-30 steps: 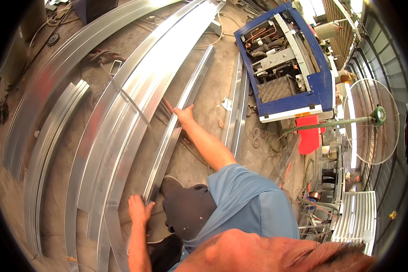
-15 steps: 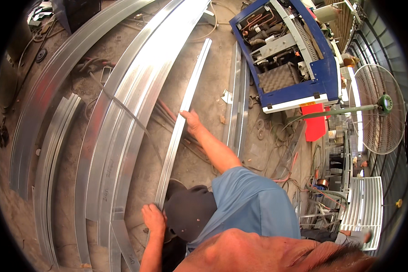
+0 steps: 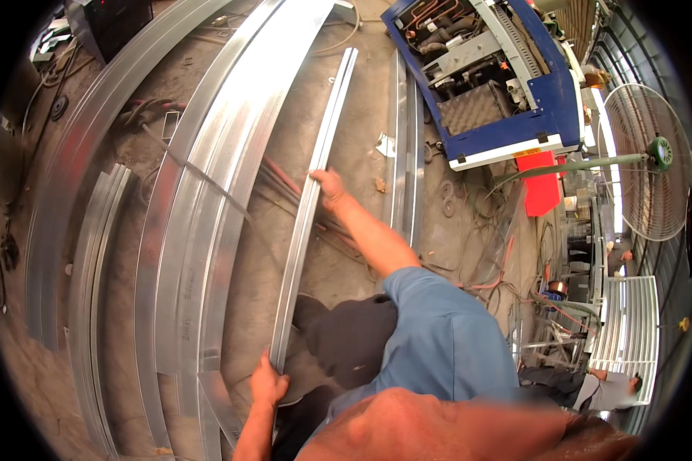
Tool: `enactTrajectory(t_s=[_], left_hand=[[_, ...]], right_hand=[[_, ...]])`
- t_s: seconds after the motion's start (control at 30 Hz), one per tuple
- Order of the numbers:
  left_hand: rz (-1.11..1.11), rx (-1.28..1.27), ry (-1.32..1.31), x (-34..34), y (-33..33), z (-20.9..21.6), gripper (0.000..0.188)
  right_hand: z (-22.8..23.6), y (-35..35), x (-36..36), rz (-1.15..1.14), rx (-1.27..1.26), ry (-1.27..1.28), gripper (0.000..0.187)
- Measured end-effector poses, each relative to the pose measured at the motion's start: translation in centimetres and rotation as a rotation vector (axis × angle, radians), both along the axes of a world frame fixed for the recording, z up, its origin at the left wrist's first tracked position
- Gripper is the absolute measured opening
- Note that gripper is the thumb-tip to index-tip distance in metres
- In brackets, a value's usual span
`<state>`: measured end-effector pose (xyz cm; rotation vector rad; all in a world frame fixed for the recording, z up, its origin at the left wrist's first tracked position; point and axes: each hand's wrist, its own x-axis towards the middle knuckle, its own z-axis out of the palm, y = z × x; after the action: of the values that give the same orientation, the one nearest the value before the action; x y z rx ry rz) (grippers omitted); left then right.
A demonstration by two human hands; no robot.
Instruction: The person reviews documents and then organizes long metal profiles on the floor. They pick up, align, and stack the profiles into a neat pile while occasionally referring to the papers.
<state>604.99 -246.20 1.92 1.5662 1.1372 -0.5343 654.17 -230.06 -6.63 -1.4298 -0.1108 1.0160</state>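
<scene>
A long, straight silvery metal channel (image 3: 307,211) slants across the middle of the head view. My right hand (image 3: 328,188) is closed around its edge, partway along toward the far end. At its near end, my left hand (image 3: 267,383) grips it with the thumb apart from the fingers; the inner side of that grasp is hidden. Beside the channel, to the left, lie wide metal profiles (image 3: 207,200) side by side on the floor. My dark-clothed knee (image 3: 346,338) is just right of the channel's near part.
Further left lie narrower profiles (image 3: 100,269). Cables (image 3: 277,184) run over the concrete floor (image 3: 361,138) under the channel. More profiles (image 3: 404,154) lie to the right, near an open blue machine (image 3: 500,84). A caged fan (image 3: 653,161) stands far right; another person (image 3: 611,388) is at lower right.
The whole view has shifted slightly. My left hand has moved a little down at the channel's near end, its thumb now showing. My right hand keeps its grip at about the same spot.
</scene>
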Motion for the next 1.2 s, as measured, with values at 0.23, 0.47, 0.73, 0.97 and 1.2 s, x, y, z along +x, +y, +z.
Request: enactTrajectory(t_s=[0.23, 0.47, 0.73, 0.97, 1.2], left_hand=[[-0.001, 0.192, -0.209, 9.3, 5.2, 3.7, 0.083], [-0.029, 0.293, -0.251, 19.1, 10.3, 1.6, 0.069], [0.003, 0.306, -0.272, 30.5, 13.8, 1.9, 0.064], [-0.022, 0.180, -0.258, 36.5, 11.1, 1.8, 0.073], [-0.108, 0.221, -0.586, 35.1, 9.3, -0.7, 0.084]], right_hand=[[0.1, 2.1, 10.9, -0.071, 0.002, 0.023, 0.025], [2.9, -1.8, 1.9, 0.094, -0.063, -0.120, 0.040], [11.2, -18.9, -15.8, 0.460, -0.001, 0.342, 0.099], [8.8, -17.6, -14.9, 0.180, -0.294, 0.142, 0.087], [6.2, -23.3, -10.7, 0.062, -0.313, -0.061, 0.068]])
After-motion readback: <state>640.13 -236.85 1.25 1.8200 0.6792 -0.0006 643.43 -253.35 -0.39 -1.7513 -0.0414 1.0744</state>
